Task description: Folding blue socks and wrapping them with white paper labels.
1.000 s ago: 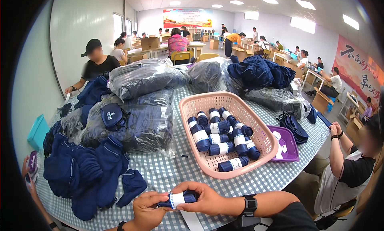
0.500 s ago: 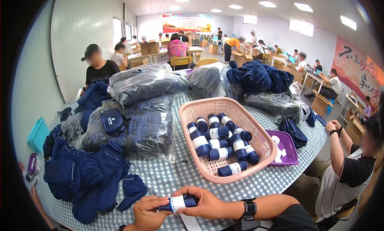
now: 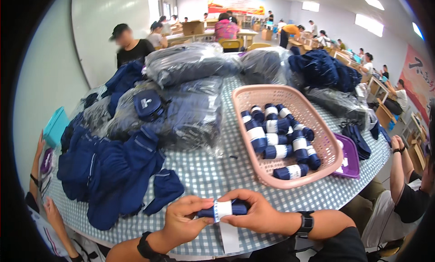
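In front of me, a rolled navy cloth bundle (image 3: 239, 209) with a white paper band (image 3: 221, 211) round its middle is held level above the near side of the table. My left hand (image 3: 185, 219) grips its left end, thumb below and fingertips at the band's edge. On the right end, my right hand (image 3: 263, 215) is wrapped round the roll, its fingertips also near the band. A white paper strip (image 3: 230, 238) lies on the table beneath. Beyond my hands stands a pink basket (image 3: 299, 182) with several similar banded rolls (image 3: 277, 151) in it.
Loose navy cloth items (image 3: 106, 171) lie to the left, behind them plastic-wrapped bundles (image 3: 192, 114) and a small navy pouch (image 3: 147, 104). Right of the basket is a purple tray (image 3: 348, 160). Co-workers sit at both sides; one person's hand (image 3: 54, 214) is at the left edge.
The table and its things have shifted right and up in the picture as my view turned. Both hands still hold the roll. More of the white strip beneath shows now.
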### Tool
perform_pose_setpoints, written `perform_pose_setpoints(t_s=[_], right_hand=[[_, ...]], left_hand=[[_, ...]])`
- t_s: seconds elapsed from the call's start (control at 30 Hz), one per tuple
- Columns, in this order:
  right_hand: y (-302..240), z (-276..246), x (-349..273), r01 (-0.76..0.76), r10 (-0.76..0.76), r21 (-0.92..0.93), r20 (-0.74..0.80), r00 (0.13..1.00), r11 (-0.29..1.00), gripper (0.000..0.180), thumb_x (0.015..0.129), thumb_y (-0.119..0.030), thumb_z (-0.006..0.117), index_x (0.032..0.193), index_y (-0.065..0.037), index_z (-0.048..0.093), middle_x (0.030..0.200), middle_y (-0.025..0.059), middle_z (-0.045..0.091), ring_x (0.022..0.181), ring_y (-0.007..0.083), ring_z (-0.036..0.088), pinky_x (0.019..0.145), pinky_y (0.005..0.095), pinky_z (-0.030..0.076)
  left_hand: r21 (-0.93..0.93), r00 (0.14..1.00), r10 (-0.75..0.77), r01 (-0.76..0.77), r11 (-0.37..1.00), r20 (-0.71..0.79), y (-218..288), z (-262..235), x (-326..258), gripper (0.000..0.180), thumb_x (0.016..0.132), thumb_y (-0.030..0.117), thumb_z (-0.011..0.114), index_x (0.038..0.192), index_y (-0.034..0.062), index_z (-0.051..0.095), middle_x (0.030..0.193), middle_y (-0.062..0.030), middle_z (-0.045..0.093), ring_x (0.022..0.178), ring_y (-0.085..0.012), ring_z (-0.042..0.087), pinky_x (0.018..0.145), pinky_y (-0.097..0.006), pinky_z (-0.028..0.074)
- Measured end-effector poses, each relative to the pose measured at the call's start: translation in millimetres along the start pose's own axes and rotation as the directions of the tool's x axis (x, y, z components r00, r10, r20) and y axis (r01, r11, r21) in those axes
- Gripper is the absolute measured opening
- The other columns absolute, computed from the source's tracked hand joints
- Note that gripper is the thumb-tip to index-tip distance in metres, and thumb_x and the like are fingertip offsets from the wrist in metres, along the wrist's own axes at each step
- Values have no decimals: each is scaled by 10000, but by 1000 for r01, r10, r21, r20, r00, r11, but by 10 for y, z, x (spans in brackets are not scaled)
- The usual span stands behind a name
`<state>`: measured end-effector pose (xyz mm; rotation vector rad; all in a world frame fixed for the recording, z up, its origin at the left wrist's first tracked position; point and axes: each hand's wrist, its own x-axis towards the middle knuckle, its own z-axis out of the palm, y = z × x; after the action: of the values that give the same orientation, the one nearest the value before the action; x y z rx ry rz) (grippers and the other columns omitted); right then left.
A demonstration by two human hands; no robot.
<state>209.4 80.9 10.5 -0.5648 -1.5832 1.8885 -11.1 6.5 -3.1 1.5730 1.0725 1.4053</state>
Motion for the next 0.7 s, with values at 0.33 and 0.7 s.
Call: perform_pose_setpoints(t_s=[0.33,0.7], right_hand=[[-3,1,-4,-55,55,17,11,998,998,456,890,-73,811,1302,-34,619,1060,19,686,907,42,632,766,197,529],[-2,-8,-74,126,-127,-154,1,992,980,467,859,-61,839,1294,2,682,1231,123,683,1110,142,649,961,276,536]], left_hand=[[21,1000,5,-5,1000,2,16,-6,-53,421,822,-61,808,1230,-12,717,1163,-156,672,1035,-194,681,894,-296,581],[138,992,125,-123,983,-9,61,12,-75,414,785,-58,835,1184,7,743,1173,-173,685,1024,-213,690,899,-298,580]])
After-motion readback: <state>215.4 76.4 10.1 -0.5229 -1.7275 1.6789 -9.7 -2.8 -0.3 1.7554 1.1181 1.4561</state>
